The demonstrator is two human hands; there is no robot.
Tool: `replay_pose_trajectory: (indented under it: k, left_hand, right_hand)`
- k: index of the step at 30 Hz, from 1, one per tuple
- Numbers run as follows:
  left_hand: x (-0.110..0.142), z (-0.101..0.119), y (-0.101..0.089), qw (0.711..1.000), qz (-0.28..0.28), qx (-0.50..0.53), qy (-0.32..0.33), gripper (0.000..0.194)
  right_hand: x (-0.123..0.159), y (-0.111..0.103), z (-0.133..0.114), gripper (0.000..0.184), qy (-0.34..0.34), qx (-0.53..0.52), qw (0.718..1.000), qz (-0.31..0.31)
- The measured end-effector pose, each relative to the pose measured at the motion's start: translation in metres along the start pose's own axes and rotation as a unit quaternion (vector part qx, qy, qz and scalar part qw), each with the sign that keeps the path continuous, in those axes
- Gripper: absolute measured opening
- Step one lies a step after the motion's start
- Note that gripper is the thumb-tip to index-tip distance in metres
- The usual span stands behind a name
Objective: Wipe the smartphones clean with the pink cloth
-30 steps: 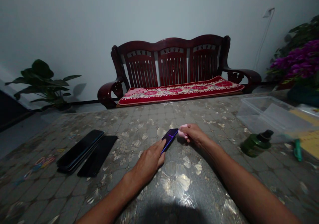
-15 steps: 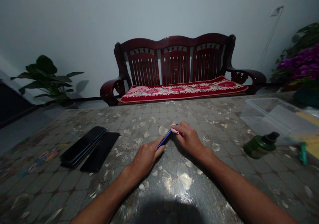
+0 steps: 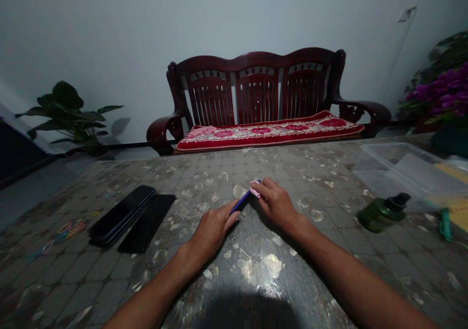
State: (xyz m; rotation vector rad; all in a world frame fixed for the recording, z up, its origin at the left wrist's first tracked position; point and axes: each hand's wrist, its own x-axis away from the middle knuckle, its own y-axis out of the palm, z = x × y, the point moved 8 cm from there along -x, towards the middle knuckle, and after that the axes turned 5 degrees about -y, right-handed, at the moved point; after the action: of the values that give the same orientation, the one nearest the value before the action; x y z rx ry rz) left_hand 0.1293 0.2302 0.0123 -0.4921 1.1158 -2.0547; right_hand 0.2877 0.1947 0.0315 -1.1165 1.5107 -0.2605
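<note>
Pink cloth (image 3: 255,189) has shifted onto the phone (image 3: 240,203); bottle (image 3: 378,216) markings look illegible.

Around one slim blue phone (image 3: 240,203): one bare left hand (image 3: 212,227); one bare right hand (image 3: 278,204); one small pale-pink cloth (image 3: 255,189). Left of it: one loose flat black phone (image 3: 146,223); one stack of glossy black phones (image 3: 123,212), two or more, number unclear; one broad-leaved green plant (image 3: 68,95). Right of it: one green bottle with black cap (image 3: 379,216); one clear rectangular plastic box (image 3: 371,165); one slim teal article (image 3: 445,225). Beyond it: one dark-red carved wooden settee (image 3: 257,62); one red floral seat cover (image 3: 270,130). Beneath it: one grey patterned desk (image 3: 197,183).
</note>
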Motion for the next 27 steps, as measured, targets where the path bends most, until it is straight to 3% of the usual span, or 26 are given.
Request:
replay_pose_trajectory:
  k: [5, 8, 12, 14, 21, 23, 27]
  left_hand:
    - [-0.001, -0.002, -0.001, 1.000, 0.009, -0.003, -0.006, 0.038]
    - [-0.001, -0.004, -0.002, 1.000, 0.014, 0.002, -0.010, 0.038]
    - [-0.002, -0.005, -0.003, 1.000, 0.016, 0.006, -0.015, 0.038]
    - [-0.002, -0.005, -0.002, 1.000, 0.019, 0.004, -0.016, 0.039]
    - [-0.001, -0.006, -0.002, 1.000, 0.024, 0.012, -0.010, 0.039]
    - [-0.002, -0.007, -0.002, 0.999, 0.026, 0.008, -0.016, 0.040]
    - [-0.002, -0.006, -0.003, 0.999, 0.024, -0.003, -0.031, 0.040]
  right_hand:
    - [0.002, 0.011, -0.034, 0.024, -0.081, -0.008, 0.996, -0.037]
    - [-0.001, 0.007, -0.020, 0.023, -0.058, -0.005, 0.998, -0.019]
    - [-0.004, -0.001, 0.014, 0.024, 0.033, 0.001, 0.999, 0.017]
    - [-0.003, 0.000, 0.015, 0.025, 0.045, 0.003, 0.999, 0.021]
    - [0.000, 0.013, -0.034, 0.025, -0.084, -0.036, 0.996, -0.012]
    - [-0.001, 0.013, -0.028, 0.025, -0.074, -0.036, 0.997, -0.010]
    - [-0.004, 0.003, 0.007, 0.025, 0.016, -0.014, 0.999, 0.025]
